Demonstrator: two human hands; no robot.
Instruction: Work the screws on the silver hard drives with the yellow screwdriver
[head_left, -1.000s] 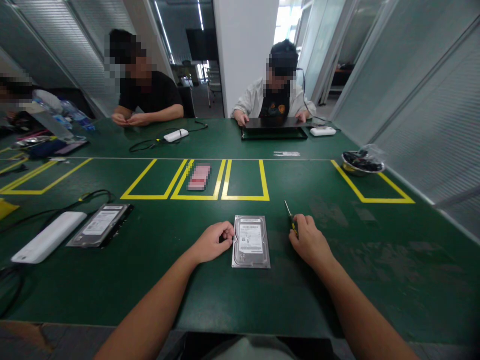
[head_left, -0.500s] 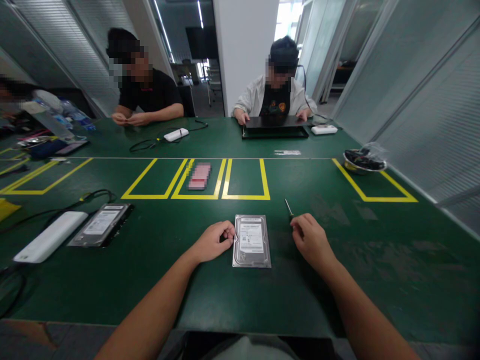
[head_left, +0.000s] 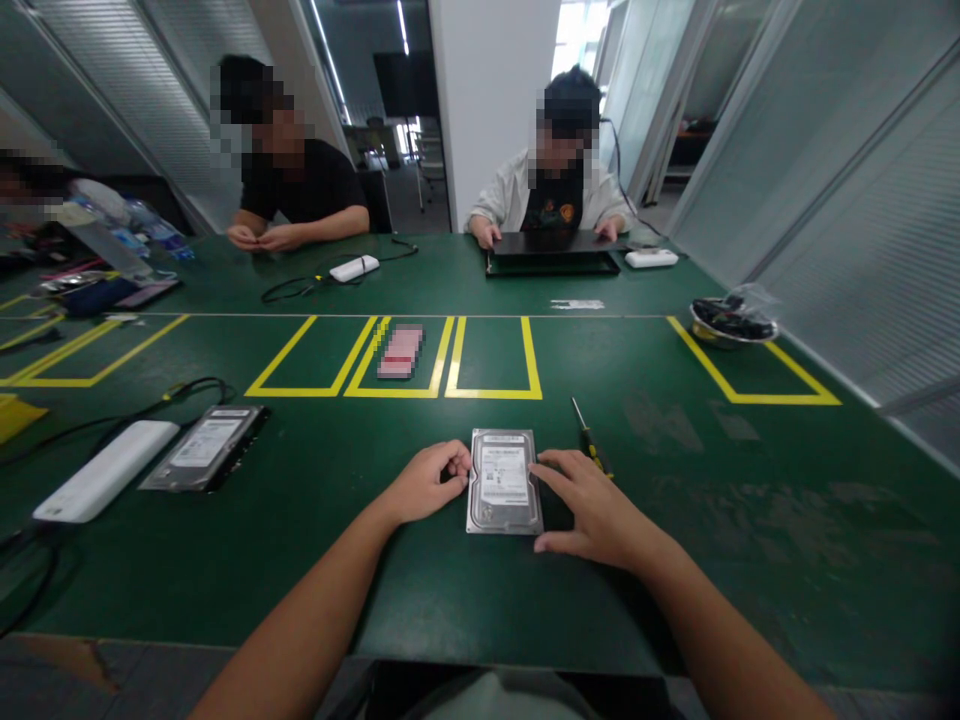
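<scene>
Hard drive: a silver hard drive (head_left: pixel 504 482) is lying flat, label up, on the green worktop (head_left: pixel 750 520), in front of the person and just short of the yellow taped boxes (head_left: pixel 491 358).
Left hand: the left hand (head_left: pixel 429 482) is resting loosely curled at the drive's left edge, with its fingertips touching that edge; it is gripping nothing.
Right hand: the right hand (head_left: pixel 596 508) is lying open with fingers spread at the drive's right edge, the fingertips touching the side of the drive and the thumb pointing along its near corner; it is holding nothing.
Screwdriver: a small screwdriver (head_left: pixel 589 440) with a yellow and black handle is lying loose on the worktop just beyond the right hand, its metal tip pointing away from the person.
Left side: a second hard drive (head_left: pixel 204 448) is sitting beside a long white box (head_left: pixel 105 470), with black cables (head_left: pixel 187 388) running nearby.
Taped boxes: a pink blurred card (head_left: pixel 400 351) is lying inside the narrow middle box.
Right side: a metal bowl (head_left: pixel 733 322) with dark parts in it is sitting at the far corner of another taped outline.
Far side: two other people are sitting across the worktop, one with both hands on a black laptop (head_left: pixel 553 252), the other with hands together near a white box on a cable (head_left: pixel 354 268).
</scene>
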